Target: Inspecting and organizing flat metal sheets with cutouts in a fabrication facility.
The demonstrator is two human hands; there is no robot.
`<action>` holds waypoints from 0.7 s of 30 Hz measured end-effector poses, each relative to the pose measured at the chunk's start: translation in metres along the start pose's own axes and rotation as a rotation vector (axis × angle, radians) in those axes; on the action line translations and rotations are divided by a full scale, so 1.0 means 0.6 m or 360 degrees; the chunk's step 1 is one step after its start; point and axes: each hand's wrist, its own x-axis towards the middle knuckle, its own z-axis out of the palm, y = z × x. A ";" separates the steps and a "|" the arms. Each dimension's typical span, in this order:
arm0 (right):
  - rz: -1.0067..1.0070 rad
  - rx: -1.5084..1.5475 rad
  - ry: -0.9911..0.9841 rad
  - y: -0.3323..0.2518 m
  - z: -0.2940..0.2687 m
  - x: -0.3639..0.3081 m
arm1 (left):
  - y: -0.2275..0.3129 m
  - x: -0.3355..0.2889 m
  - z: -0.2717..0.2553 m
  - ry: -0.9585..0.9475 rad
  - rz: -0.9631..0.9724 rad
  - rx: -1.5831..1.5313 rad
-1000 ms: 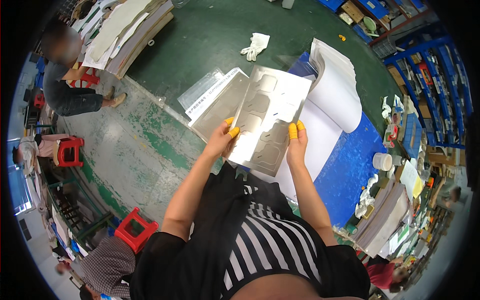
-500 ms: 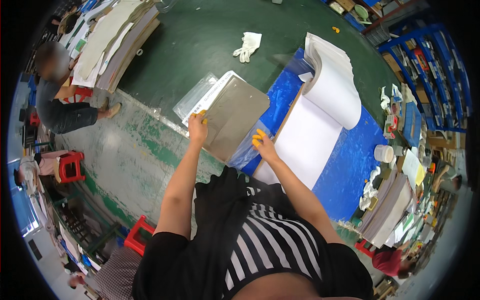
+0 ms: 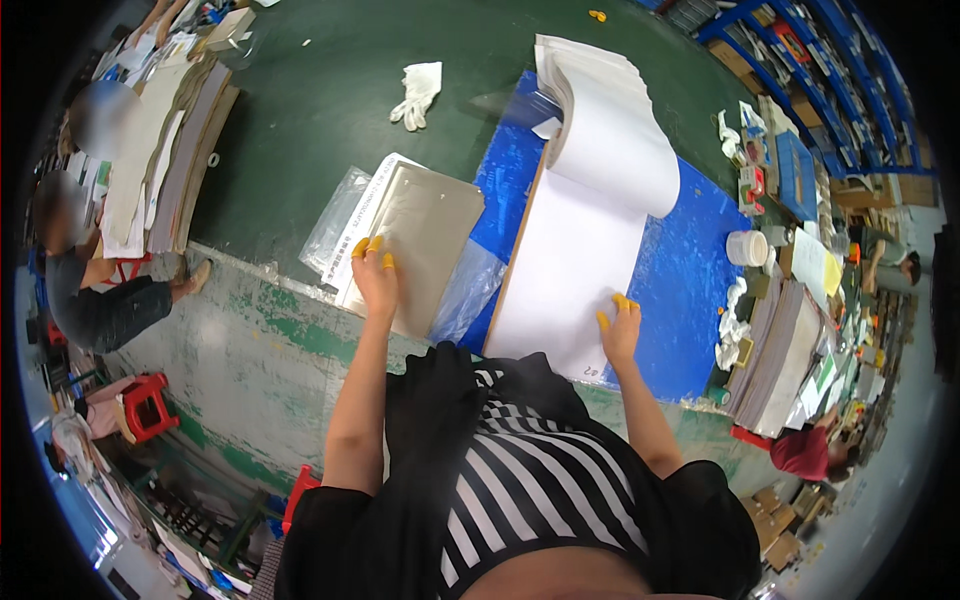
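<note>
My left hand (image 3: 375, 280), with yellow covers on its fingertips, lies with fingers apart on a stack of grey-brown sheets (image 3: 432, 215). A white printed sheet (image 3: 368, 212) and clear plastic film stick out along the stack's left side. Clear bluish plastic (image 3: 468, 290) shows at its right. My right hand (image 3: 621, 332), also with yellow fingertip covers, rests at the lower right edge of a white paper sheet (image 3: 565, 260), thumb and fingers apart. Several white sheets are curled back in a roll (image 3: 615, 145) at the far end of that pile.
A blue board (image 3: 690, 270) lies under the paper on the green table (image 3: 300, 130). A white glove (image 3: 416, 95) lies further back. Stacks of sheets (image 3: 170, 160) stand at the left. A white tub (image 3: 746, 248) and crumpled cloths stand at the right. People work on both sides.
My right hand has moved right, from the bluish plastic beside the grey-brown stack onto the white paper. My left hand stays on the stack. The whole view has shifted.
</note>
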 end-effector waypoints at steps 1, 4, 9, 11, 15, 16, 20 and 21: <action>0.0037 -0.0006 0.0006 0.013 0.005 0.001 | 0.032 0.003 0.003 -0.0051 0.0050 -0.0041; 0.0085 0.0258 -0.0256 0.050 0.012 0.028 | 0.073 0.000 0.028 -0.0225 0.0063 -0.0299; 0.0623 0.0976 -0.0191 0.025 -0.090 0.124 | 0.136 -0.029 0.070 -0.0434 0.0247 -0.0379; 0.0394 0.0658 -0.0235 0.036 -0.083 0.112 | 0.144 -0.045 0.077 -0.0530 0.0221 -0.0387; 0.0066 0.0179 -0.0248 0.065 -0.035 0.050 | 0.168 -0.065 0.092 -0.0692 0.0148 -0.0444; 0.0271 0.0319 -0.0302 0.055 -0.031 0.042 | 0.170 -0.067 0.096 -0.0693 0.0173 -0.0435; 0.0156 0.0251 0.0024 0.097 0.014 0.064 | 0.181 -0.073 0.114 -0.0759 0.0086 -0.0466; -0.0101 0.0213 0.0264 0.089 0.001 0.089 | 0.177 -0.073 0.118 -0.0761 0.0107 -0.0450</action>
